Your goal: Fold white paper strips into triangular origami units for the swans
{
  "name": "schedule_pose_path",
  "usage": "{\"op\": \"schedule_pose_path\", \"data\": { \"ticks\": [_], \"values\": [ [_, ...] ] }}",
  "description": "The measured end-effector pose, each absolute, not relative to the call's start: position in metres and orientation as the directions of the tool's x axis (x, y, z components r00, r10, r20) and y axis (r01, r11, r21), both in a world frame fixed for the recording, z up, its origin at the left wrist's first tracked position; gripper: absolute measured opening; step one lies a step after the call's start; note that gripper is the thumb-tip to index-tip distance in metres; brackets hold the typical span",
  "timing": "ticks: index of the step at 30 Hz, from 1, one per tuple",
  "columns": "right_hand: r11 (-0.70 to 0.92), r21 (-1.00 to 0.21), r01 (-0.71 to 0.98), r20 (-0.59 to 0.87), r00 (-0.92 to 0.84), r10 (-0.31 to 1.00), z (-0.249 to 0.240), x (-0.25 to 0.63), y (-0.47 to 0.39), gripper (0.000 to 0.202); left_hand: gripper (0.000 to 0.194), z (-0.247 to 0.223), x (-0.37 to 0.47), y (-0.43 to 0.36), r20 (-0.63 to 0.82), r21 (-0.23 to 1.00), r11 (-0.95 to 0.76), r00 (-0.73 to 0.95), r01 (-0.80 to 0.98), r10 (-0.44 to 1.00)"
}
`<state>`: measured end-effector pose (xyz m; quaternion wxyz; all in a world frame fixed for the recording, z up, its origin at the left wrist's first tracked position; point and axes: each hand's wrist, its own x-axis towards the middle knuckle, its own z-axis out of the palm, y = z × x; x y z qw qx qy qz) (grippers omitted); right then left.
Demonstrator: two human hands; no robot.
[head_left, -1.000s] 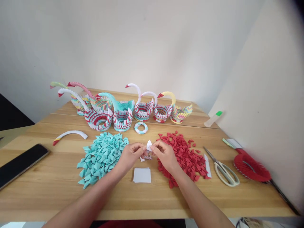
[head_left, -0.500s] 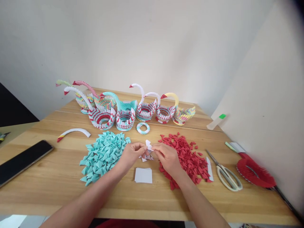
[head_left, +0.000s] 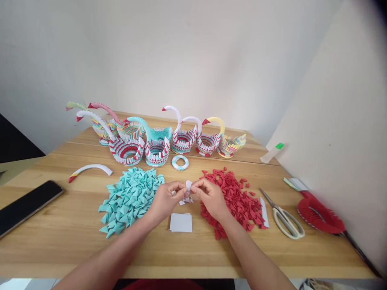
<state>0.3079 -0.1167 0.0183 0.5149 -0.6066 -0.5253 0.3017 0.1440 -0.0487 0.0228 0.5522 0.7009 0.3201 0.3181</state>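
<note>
A small white piece of paper (head_left: 189, 184) is pinched between my left hand (head_left: 167, 198) and my right hand (head_left: 211, 197), whose fingertips nearly meet. Fingers partly cover it, so its folds are hard to make out. Under the fingertips lie a few small white folded paper pieces (head_left: 188, 199). Closer to me rests a short stack of white paper rectangles (head_left: 180, 222). By my left hand spreads a heap of turquoise folded paper triangles (head_left: 130, 201). A heap of red folded paper triangles (head_left: 238, 201) lies beside and partly behind my right hand.
Folded-paper swans (head_left: 127, 151) stand in a row at the back, with a paper ring (head_left: 180, 162) before them. On the left are a white curved paper neck (head_left: 93, 167) and a phone (head_left: 30, 207). Scissors (head_left: 284, 217) and a red paper piece (head_left: 320, 215) lie right.
My fingertips have drawn closer together on the white paper, which now shows less between them. The whole view has shifted slightly, so the things on the table appear a little farther left.
</note>
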Motion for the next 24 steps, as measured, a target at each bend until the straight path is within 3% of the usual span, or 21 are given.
{"op": "schedule_pose_path", "data": {
  "ticks": [14,24],
  "values": [
    [0.074,-0.979,0.189,0.125,0.277,0.953,0.011,0.304,-0.115,0.020,0.025,0.018,0.148,-0.050,0.061,0.994,-0.102,0.613,0.032,0.788],
    [0.085,-0.943,0.321,0.191,0.315,0.930,0.011,0.302,-0.117,0.030,0.025,0.011,0.152,-0.048,-0.029,0.991,0.106,0.643,-0.081,0.765]
  ]
}}
